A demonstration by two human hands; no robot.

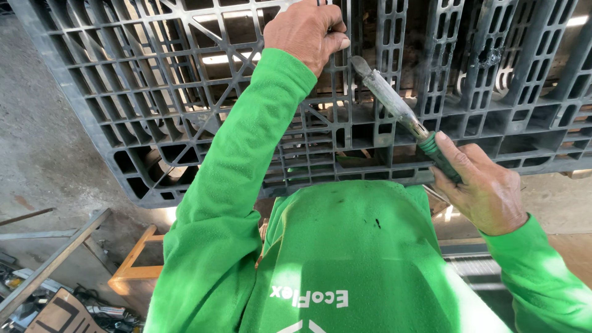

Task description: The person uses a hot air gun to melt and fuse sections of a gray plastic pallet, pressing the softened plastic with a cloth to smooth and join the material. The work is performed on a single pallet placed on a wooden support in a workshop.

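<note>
Holding green-handled tool (401,117), right hand (481,191) fingers wrapped tight round handle. Metal tip just beside left hand (305,31) thumb. Left fingers curled on black plastic pallet (154,111), maybe gripping rib.

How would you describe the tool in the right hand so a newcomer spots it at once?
Start at the big dark plastic pallet filling the upper view. Just below its centre, the right hand grips a green handle. From it runs the long metal-shafted tool, the only slanted bar, its tip at the pallet beside the left hand.
</note>
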